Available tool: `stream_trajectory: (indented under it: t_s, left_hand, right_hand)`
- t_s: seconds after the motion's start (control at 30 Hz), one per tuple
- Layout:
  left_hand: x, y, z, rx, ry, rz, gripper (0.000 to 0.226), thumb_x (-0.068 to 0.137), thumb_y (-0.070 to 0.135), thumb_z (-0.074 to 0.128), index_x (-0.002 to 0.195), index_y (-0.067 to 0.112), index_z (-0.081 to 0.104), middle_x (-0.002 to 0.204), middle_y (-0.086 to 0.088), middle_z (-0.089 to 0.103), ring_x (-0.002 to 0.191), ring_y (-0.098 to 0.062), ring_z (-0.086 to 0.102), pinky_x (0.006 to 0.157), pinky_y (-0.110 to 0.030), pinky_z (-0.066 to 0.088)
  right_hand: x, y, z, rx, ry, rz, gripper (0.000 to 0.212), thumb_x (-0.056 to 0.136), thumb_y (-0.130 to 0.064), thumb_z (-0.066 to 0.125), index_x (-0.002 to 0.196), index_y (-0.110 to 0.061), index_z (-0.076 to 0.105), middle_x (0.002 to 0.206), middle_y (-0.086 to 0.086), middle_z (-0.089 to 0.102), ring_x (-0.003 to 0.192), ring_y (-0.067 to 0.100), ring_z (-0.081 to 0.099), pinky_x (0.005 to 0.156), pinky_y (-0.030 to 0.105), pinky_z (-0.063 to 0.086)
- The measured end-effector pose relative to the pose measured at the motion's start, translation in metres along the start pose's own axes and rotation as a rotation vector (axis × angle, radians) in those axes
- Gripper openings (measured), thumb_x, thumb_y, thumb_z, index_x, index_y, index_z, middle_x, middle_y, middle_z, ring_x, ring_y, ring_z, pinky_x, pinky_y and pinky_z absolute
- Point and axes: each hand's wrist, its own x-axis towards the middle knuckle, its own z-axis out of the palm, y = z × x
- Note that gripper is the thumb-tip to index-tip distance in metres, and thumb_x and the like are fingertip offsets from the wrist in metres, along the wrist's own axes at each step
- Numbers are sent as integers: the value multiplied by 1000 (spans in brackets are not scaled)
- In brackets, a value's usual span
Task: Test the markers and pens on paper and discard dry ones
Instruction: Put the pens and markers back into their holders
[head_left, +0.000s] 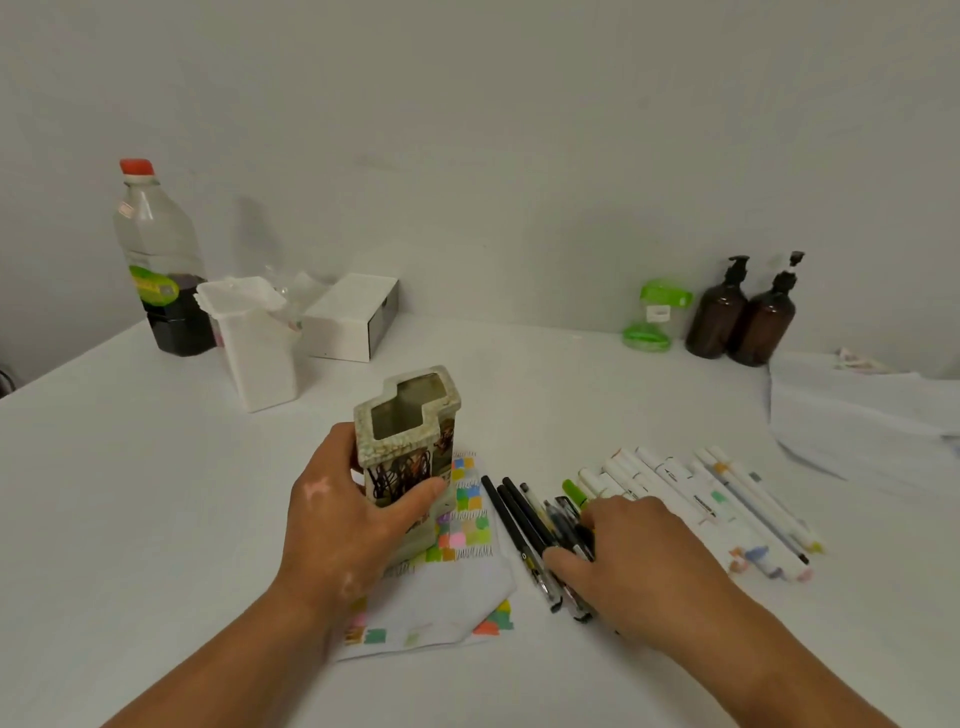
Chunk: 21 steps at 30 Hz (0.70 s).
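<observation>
The one head-worn, wide-angle view looks forward and down from above the near side of the white table (130, 493), facing the pale wall (467, 130) at its far edge. Both forearms enter from the bottom edge, close under the lens. The left hand (343, 514) grips a mottled stone-look pen holder (395, 467) at centre, and the right hand (639, 556) curls over black pens (514, 514) beside it. A clear red-capped bottle (156, 249) and two brown pump bottles (719, 317) stand far back.
</observation>
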Motion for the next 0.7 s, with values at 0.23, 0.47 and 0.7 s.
stream_trajectory:
  t_s: [0.23, 0.47, 0.7]
  left_hand:
    - [-5, -2, -10, -47, -3, 31, 62, 55, 63, 84, 107, 61, 50, 103, 33, 63, 92, 10, 62, 67, -17, 55]
    - [-5, 1, -13, -56, -30, 39, 60, 54, 65, 80, 104, 61, 48, 103, 37, 61, 91, 13, 62, 61, -4, 49]
    - [-5, 0, -12, -73, -40, 19, 62, 54, 65, 82, 107, 59, 50, 102, 31, 65, 92, 10, 63, 66, -12, 52]
  right_hand:
    - [9, -24, 17, -86, 49, 11, 59, 72, -85, 50, 66, -28, 39, 68, -11, 46, 55, 4, 41, 44, 26, 24]
    - [28, -42, 19, -81, -4, -53, 45, 78, -64, 60, 68, -26, 39, 70, -9, 46, 56, 5, 40, 44, 26, 26]
    - [24, -39, 23, -45, -40, -19, 33, 80, -43, 58, 71, -27, 31, 74, -10, 45, 59, 5, 41, 46, 25, 25]
